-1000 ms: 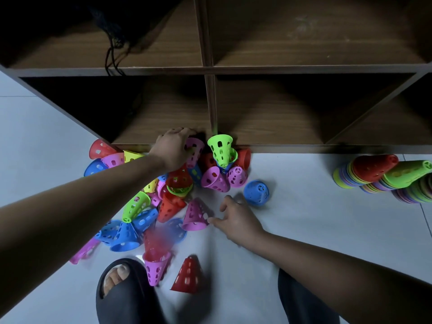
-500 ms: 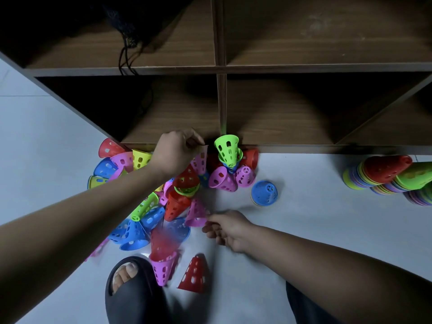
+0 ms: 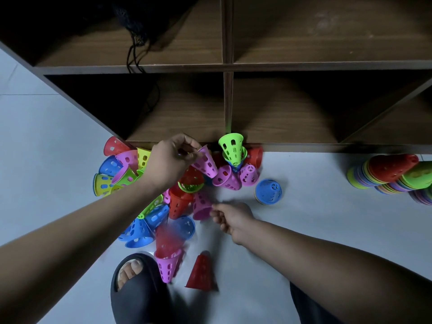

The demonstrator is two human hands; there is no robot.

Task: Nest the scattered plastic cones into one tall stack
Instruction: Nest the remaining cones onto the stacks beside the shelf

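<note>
Several perforated plastic cones in pink, blue, red, green and yellow lie scattered on the pale floor against the shelf base. My left hand (image 3: 170, 160) pinches the rim of a pink cone (image 3: 207, 162) and holds it tilted above the pile. My right hand (image 3: 230, 217) has its curled fingers at the rim of another pink cone (image 3: 201, 205) lying on the floor. A green cone (image 3: 232, 148) tops a short nested stack by the shelf divider. A blue cone (image 3: 267, 191) lies apart to the right.
A dark wooden shelf unit (image 3: 280, 66) with open compartments fills the top. Two lying stacks of nested cones (image 3: 388, 174) rest at the right edge. My foot in a black sandal (image 3: 135, 284) stands beside a red cone (image 3: 201, 273) and a pink one (image 3: 167, 265).
My left hand has lifted the pink cone out of the pile by its rim. My right hand has curled and drawn up to the pink cone on the floor.
</note>
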